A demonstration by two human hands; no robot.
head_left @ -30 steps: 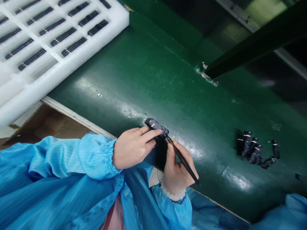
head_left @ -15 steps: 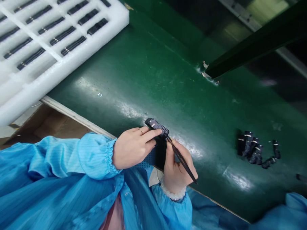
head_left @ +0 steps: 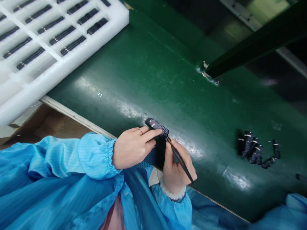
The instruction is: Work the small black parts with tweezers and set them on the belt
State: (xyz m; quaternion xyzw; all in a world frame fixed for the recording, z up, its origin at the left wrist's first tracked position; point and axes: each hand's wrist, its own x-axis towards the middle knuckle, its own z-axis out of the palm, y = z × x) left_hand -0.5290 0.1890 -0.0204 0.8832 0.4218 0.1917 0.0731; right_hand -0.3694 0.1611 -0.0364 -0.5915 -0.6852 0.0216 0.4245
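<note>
My left hand [head_left: 133, 146] grips a small black, oblong device housing [head_left: 153, 123] near the table's front edge, with a fingertip pressed on its upper face. Black tweezers [head_left: 180, 159] are pinched in my right hand [head_left: 178, 167]. Their tips meet the right end of the housing, beside my left index finger. What exactly the tips touch is too small to make out. The underside of the housing is partly hidden by my left fingers.
A white foam tray [head_left: 95, 44] with several black parts in its slots stands at the left on the green table [head_left: 155, 74]. Several black pieces [head_left: 253, 150] lie heaped at the right. A dark post [head_left: 237, 52] rises behind; a cardboard box [head_left: 51, 124] sits below the edge.
The rear end of the tweezers has shifted slightly left with a small turn of my right hand. My left hand and the housing stay in place.
</note>
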